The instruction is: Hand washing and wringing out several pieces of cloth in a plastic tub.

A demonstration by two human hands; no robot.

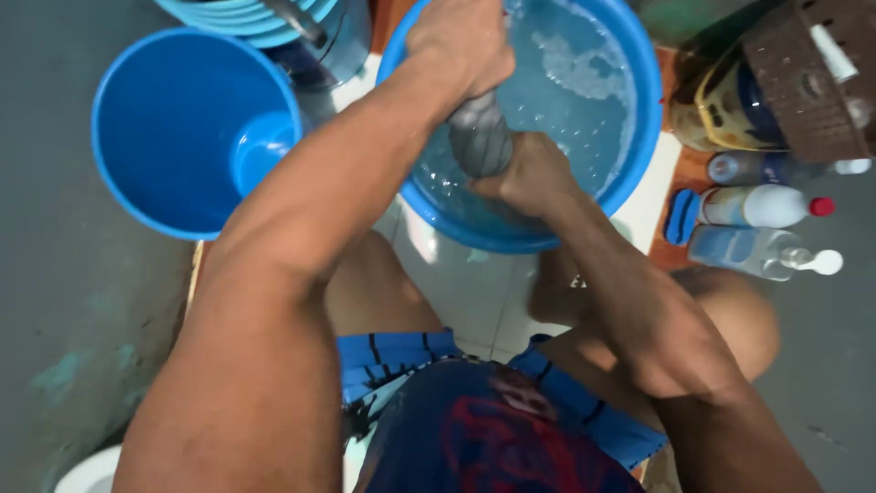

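Both hands are wringing a twisted grey cloth (481,137) over a blue basin (639,119) of soapy water: the left hand (461,46) has its fingers clamped round the upper end, the right hand (529,173) is closed tight on the lower end, just above the water. The step in hand looks like squeezing water out of the cloth (it stays over the basin, so the run-off falls back in). The next move would likely call for a firmer counter-twist, with the empty blue bucket (182,128) standing just beside.

Wet grey cloth (481,137), glossy blue plastic basin (639,137)
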